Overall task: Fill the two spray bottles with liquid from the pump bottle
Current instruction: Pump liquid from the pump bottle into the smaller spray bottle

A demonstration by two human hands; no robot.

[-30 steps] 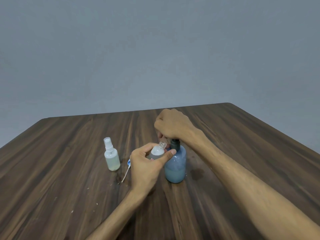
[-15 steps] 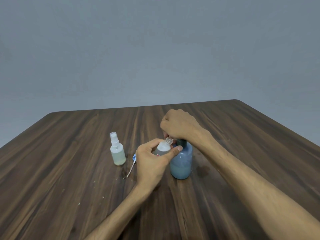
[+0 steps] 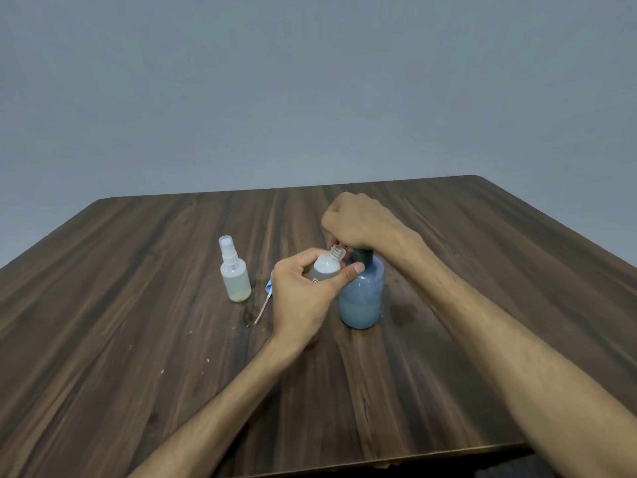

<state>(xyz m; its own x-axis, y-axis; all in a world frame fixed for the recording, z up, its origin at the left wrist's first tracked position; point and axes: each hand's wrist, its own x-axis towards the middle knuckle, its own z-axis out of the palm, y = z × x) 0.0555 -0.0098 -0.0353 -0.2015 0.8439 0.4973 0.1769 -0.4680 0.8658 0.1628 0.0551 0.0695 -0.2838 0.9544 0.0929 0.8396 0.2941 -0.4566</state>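
Nearest the camera, the left hand (image 3: 303, 293) grips the open spray bottle (image 3: 325, 267), thumb stretched along its near side and fingers curled round the far side; it holds the bottle tilted, its bare threaded neck up against the pump bottle (image 3: 362, 294) — much the same grip as a second ago, though the neck now looks tucked a little closer under the pump's spout. Just behind the hand's heel the removed spray head (image 3: 266, 298) lies flat on the wooden table (image 3: 138, 339), its thin dip tube pointing toward the viewer. The pump bottle stands upright just to the right, touching the left thumb tip, with pale blue liquid filling only its lower part. Above it the right hand (image 3: 358, 224) is curled into a fist over the dark pump head, fingers bunched together and pressing down; the spout itself is hidden beneath them, so I cannot tell whether liquid is flowing. Across the last second this hand has kept its place on the pump while the whole view shifted slightly — which suggests repeated strokes rather than a new step. Farther left, well apart, the second spray bottle (image 3: 235, 274) stands capped and already holds pale liquid, so this looks like the second of the two fills, under way but not finished.
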